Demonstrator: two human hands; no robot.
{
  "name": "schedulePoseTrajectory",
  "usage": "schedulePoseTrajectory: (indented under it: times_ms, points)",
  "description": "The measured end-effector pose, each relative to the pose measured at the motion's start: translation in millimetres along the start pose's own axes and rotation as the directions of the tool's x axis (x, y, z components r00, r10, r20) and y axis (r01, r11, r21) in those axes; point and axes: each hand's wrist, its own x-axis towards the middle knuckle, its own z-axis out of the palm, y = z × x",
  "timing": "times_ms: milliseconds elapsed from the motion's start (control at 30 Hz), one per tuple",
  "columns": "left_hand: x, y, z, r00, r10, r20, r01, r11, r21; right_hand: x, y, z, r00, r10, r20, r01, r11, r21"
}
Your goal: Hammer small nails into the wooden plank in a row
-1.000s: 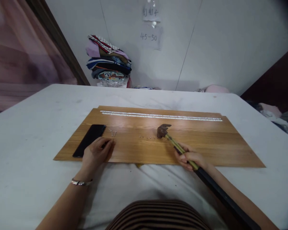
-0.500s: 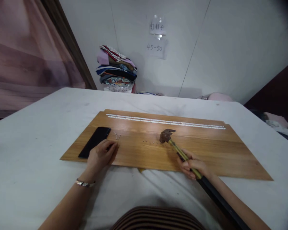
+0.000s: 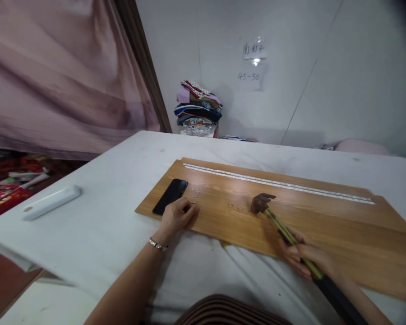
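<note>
A claw hammer (image 3: 275,221) with a rusty head and a yellow-and-black handle is gripped in my right hand (image 3: 306,256). Its head is over the wooden board (image 3: 209,221), at the right end of a row of small nail heads (image 3: 235,206); whether it touches the board I cannot tell. My left hand (image 3: 177,215) rests closed at the board's front left, fingers curled together; what they hold, if anything, is hidden. Just beyond those fingers lie a few loose nails (image 3: 196,194). A black phone (image 3: 169,197) lies flat beside my left hand.
Two white measuring strips (image 3: 274,183) run along the board's far side. The board lies on a white-covered table (image 3: 115,180), with a white oblong object (image 3: 52,203) at its left. Folded clothes (image 3: 199,108) are stacked by the wall. A pink curtain (image 3: 71,76) hangs at left.
The view has turned to the left, so the board and both hands appear farther right, and the white oblong object has come into full view. My grip on the hammer is the same.
</note>
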Motion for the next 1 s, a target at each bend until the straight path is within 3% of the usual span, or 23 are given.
schedulePoseTrajectory:
  times_ms: [267, 400, 533, 633, 800, 900, 1000]
  points:
    - [-10, 5, 1.8, 0.980, 0.195, -0.050, -0.189, 0.976, 0.107, 0, 1, -1, 0.999, 0.009, -0.049, -0.012, 0.998, -0.055]
    - [-17, 19, 7.6, 0.948, 0.316, 0.042, -0.318, 0.941, 0.112, 2, 5, -3, 0.999, 0.002, -0.037, -0.003, 0.999, -0.034]
    - [-21, 39, 15.4, 0.882, 0.445, 0.157, -0.456, 0.889, 0.041, 2, 10, -9, 1.000, -0.004, -0.018, 0.003, 0.999, -0.038]
    - [-18, 59, 16.6, 0.844, 0.488, 0.224, -0.490, 0.870, -0.050, 0, 9, -10, 1.000, -0.010, -0.020, 0.010, 1.000, -0.028]
    - [-12, 97, 23.9, 0.819, 0.498, 0.286, -0.412, 0.857, -0.310, -1, 4, 0, 0.996, -0.034, -0.078, 0.035, 0.999, 0.017]
    - [-14, 121, 36.6, 0.839, 0.411, 0.355, -0.201, 0.842, -0.501, 0, 2, 4, 0.994, -0.026, -0.102, 0.030, 0.999, 0.043]
    - [-17, 143, 49.6, 0.842, 0.345, 0.415, -0.005, 0.774, -0.634, 2, 3, 4, 0.996, -0.026, -0.088, 0.031, 0.998, 0.049]
